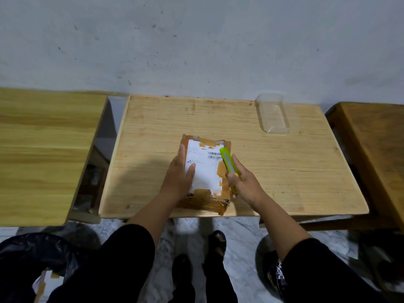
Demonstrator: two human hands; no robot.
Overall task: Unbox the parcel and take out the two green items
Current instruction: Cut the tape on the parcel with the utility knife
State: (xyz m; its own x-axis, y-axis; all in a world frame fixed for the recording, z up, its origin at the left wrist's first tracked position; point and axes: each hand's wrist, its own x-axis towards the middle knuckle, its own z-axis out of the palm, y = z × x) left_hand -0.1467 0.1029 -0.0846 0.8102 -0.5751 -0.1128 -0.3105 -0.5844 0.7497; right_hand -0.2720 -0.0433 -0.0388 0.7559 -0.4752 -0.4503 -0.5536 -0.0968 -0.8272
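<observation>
A brown cardboard parcel [215, 171], wrapped in tan tape with a white shipping label on top, lies near the front edge of the middle wooden table [284, 171]. My left hand [180, 173] rests flat on the parcel's left side, fingers spread over the label. My right hand [244, 182] grips a yellow-green utility knife [228, 161] above the parcel's right edge, its far end pointing away from me. The parcel is closed, so what it holds is hidden.
A clear plastic tray [273, 114] lies at the table's back right. Other wooden tables stand at the left [43, 149] and right [376, 145], with gaps between. A black bag [32, 254] sits on the floor at lower left. A grey wall is behind.
</observation>
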